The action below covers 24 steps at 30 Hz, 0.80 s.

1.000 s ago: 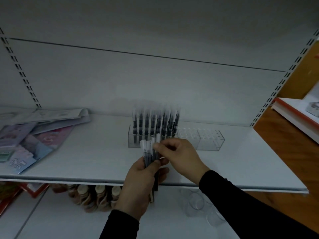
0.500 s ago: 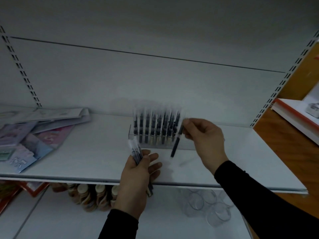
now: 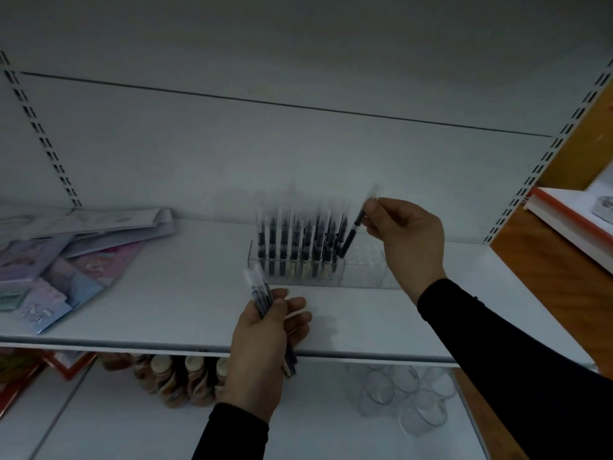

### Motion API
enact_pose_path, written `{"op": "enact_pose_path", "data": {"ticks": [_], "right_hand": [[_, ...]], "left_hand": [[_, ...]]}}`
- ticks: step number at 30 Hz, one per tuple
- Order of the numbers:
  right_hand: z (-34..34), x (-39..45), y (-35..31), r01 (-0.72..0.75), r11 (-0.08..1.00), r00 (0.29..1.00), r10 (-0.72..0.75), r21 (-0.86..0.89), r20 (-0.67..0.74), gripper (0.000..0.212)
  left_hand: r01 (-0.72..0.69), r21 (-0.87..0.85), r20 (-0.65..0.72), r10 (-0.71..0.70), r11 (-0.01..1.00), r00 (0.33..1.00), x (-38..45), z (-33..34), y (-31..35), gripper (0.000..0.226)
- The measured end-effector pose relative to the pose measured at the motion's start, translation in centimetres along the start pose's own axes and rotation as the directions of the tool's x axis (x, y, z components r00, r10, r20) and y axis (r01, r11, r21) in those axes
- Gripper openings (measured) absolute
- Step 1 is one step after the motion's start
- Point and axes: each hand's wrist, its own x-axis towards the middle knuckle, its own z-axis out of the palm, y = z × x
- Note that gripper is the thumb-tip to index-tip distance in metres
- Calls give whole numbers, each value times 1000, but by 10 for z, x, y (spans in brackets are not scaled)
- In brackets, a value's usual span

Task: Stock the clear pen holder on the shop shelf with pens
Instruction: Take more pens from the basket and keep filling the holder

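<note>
We have the right hand (image 3: 406, 239) at centre right of the frame, pinching one pen (image 3: 353, 232) near its capped top between thumb and fingertips. The pen's long axis runs tilted, cap toward the upper right, dark tip pointing down and left at the clear pen holder (image 3: 363, 272), which sits on the shelf (image 3: 182, 303) at mid-frame. Its tip hangs just beside the last filled row, over the boundary where the empty right part of the holder begins. We judge the next move needs the pen brought upright and lowered into a free slot. Our left hand (image 3: 265, 340), lower centre and well apart from the holder, grips the spare bundle of pens (image 3: 262, 295)
</note>
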Motion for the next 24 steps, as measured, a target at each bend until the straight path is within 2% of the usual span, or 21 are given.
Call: {"op": "enact_pose_path", "data": {"ticks": [9,16,21,24], "right_hand": [[3,-6,17,17,984,998,-6,-175,61,3],[6,-13,28,13,970,996,9,-242,87,1],[7,-12,28,38,951,995,-10,-306,94,3],[5,-15,27,54,918,994,-13,-393,105,12]], "left_hand": [[-8,23,4,8,1000,1000,0,-1,0,15],[7,43,1,-7,999,1000,0,-1,-1,9],[23,14,18,-24,1000,1000,0,-1,-1,15],[9,27,39,-10,1000,999,-1,0,-1,17]]}}
